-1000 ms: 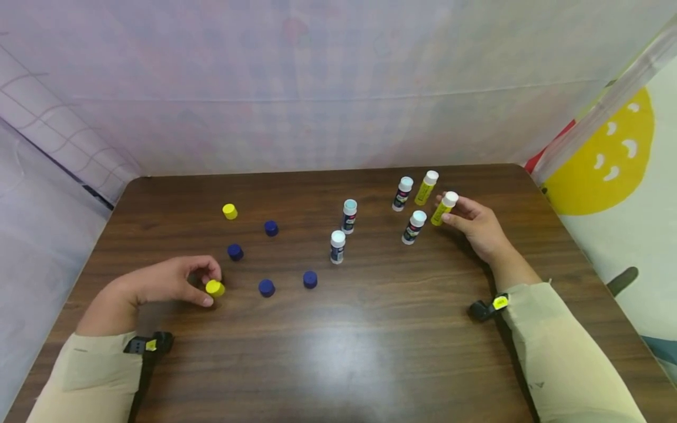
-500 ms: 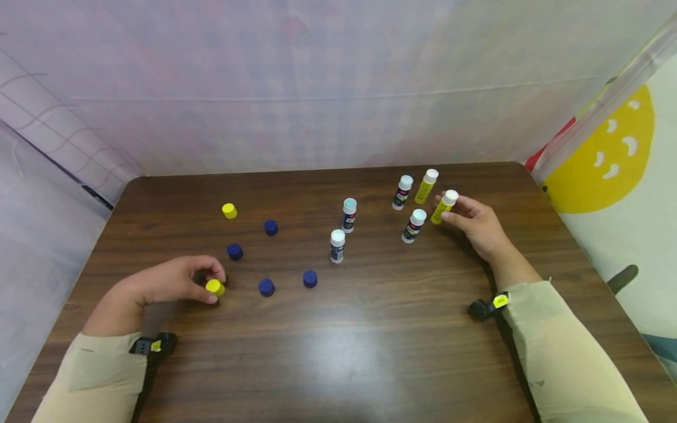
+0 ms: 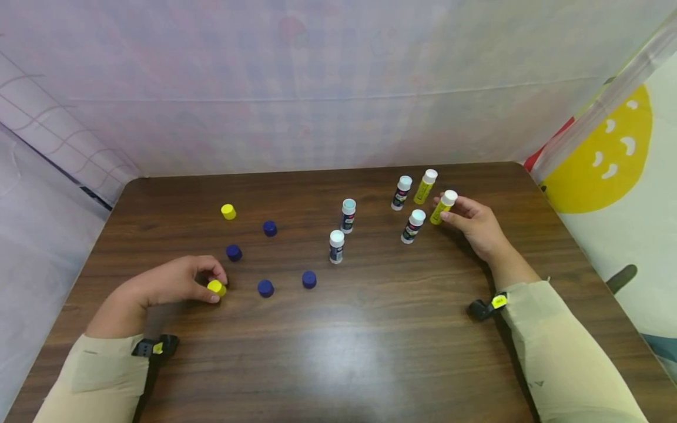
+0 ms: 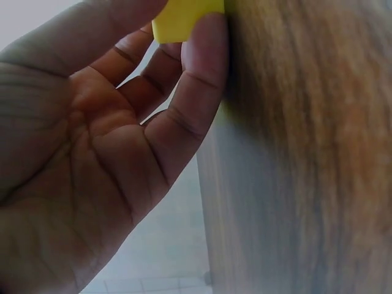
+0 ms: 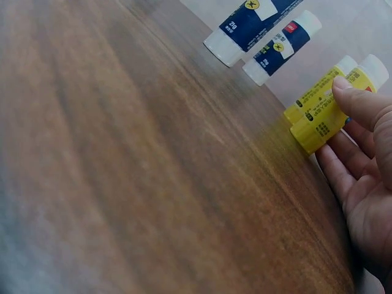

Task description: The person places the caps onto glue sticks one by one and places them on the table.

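Note:
My left hand [image 3: 177, 283] pinches a yellow cap [image 3: 217, 287] between thumb and fingers, low over the left part of the table. The left wrist view shows the same yellow cap [image 4: 180, 21] at the top edge, partly cut off. On the right, my right hand [image 3: 478, 229] holds an uncapped yellow glue stick [image 3: 442, 210] upright, thumb on its near side. In the right wrist view its lower end appears at the wood. A second yellow glue stick [image 3: 425, 188] stands just behind it. Two dark blue glue sticks, one at the back [image 3: 401, 194] and one nearer [image 3: 412, 227], stand close by.
Two more dark blue glue sticks, a rear one [image 3: 347, 216] and a front one [image 3: 336, 248], stand mid-table. Several dark blue caps, among them one front cap [image 3: 309, 279], lie to their left. Another yellow cap [image 3: 228, 212] lies farther back. A cloth wall [image 3: 317, 117] borders the table's rear edge.
My left hand has shifted slightly to the right, its fingers closing nearer round the yellow cap. The right hand and the glue stick stay put.

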### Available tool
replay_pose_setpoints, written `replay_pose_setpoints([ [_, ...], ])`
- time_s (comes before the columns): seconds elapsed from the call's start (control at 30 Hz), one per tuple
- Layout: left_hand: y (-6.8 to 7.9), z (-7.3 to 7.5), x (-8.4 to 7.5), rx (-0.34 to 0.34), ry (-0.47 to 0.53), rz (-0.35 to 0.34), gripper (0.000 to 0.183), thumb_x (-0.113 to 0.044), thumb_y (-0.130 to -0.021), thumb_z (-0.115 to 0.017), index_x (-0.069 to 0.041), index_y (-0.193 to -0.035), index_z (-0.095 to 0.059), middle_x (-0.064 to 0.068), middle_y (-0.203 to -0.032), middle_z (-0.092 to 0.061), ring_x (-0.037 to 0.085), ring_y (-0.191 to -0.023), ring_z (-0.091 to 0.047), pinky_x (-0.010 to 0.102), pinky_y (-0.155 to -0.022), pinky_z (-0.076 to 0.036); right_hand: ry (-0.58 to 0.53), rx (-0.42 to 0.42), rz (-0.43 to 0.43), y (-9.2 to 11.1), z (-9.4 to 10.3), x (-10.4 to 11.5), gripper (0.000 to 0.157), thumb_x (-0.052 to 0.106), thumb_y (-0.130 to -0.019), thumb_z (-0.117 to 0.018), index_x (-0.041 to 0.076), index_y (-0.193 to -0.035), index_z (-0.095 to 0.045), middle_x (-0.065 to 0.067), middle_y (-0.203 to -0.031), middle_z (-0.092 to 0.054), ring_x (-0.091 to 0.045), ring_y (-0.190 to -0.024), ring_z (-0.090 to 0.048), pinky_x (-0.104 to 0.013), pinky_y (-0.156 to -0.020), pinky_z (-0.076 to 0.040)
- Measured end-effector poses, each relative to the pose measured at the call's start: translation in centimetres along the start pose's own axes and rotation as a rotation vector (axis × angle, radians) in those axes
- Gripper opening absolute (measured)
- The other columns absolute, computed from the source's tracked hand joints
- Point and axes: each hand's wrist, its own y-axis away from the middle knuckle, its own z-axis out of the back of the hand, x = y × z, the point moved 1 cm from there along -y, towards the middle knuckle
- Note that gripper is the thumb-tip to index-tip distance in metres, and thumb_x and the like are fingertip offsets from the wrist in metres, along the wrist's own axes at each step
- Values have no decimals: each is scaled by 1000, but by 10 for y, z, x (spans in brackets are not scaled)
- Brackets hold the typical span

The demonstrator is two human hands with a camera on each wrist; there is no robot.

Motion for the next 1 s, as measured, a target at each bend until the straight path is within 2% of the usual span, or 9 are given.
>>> replay_pose_setpoints([
  [0.3, 0, 0, -1, -17, 11, -2, 19, -23, -87, -85, -18, -101, -72, 1, -105, -67, 21, -99, -56, 34, -85, -45, -4, 0, -17, 0, 0, 0, 55, 18, -98, -73, -4, -145, -54, 1, -135, -72, -1, -121, -62, -11, -95, -54],
  [0.53, 0, -1, 1, -17, 11, -20, 21, -22, -87, -85, -16, -102, -72, 1, -105, -67, 19, -99, -55, 33, -82, -45, -59, 5, 27, 1, 0, -2, 53, 13, -98, -72, -9, -143, -53, -2, -134, -73, -5, -120, -64, -13, -94, -55],
  [0.77, 0, 0, 0, -15, 10, 0, 17, -22, -88, -84, -19, -101, -73, 0, -105, -67, 21, -99, -56, 33, -84, -46, -73, -1, 34, 2, 0, -2, 52, 11, -98, -72, -10, -142, -53, -4, -133, -72, -5, -119, -65, -14, -94, -55],
  [1.0, 0, 0, -1, -32, -18, -23, 16, -21, -88, -84, -20, -99, -73, -2, -104, -68, 20, -98, -57, 34, -85, -47, -90, -1, 42, 2, 0, -1, 50, 11, -98, -73, -8, -140, -56, -2, -132, -73, -3, -117, -66, -13, -94, -55],
])
